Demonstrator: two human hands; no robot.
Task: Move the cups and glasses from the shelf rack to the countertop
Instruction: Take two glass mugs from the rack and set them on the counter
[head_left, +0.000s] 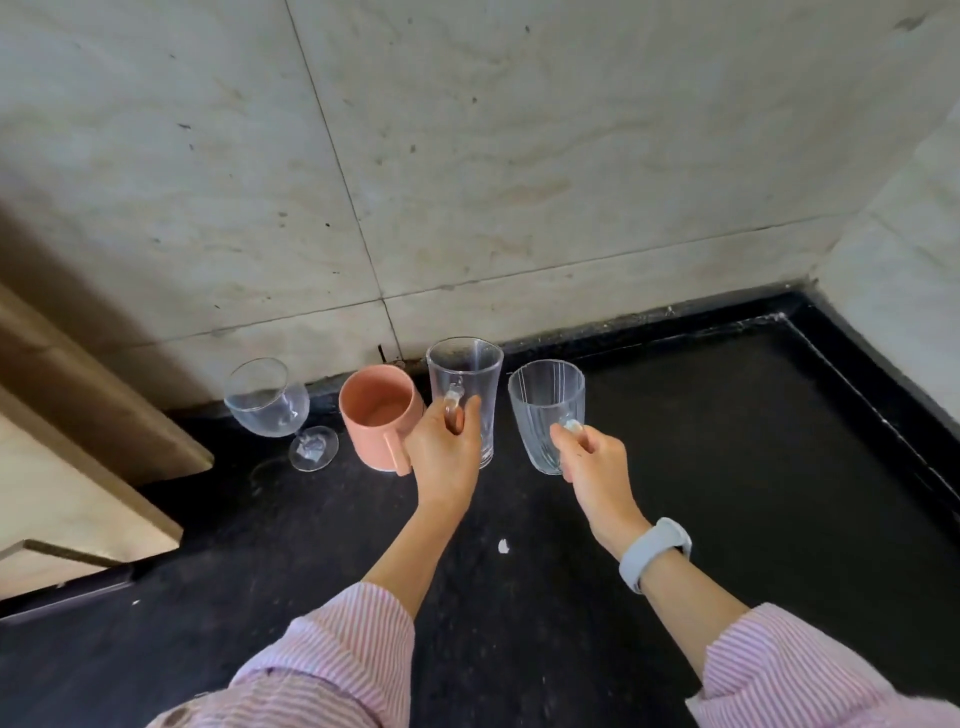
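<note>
Countertop (727, 467) right of striped mug (545, 415) looks seemingly open.

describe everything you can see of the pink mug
The pink mug is an opaque salmon-pink cylinder, matte like ceramic or plastic, with a flat slab handle on the side facing the camera. It stands upright and looks empty on the black countertop near the wall, between the wine glass and the tall clear mug. The left hand gripping that clear mug's handle sits right beside its handle; contact cannot be told.
</note>
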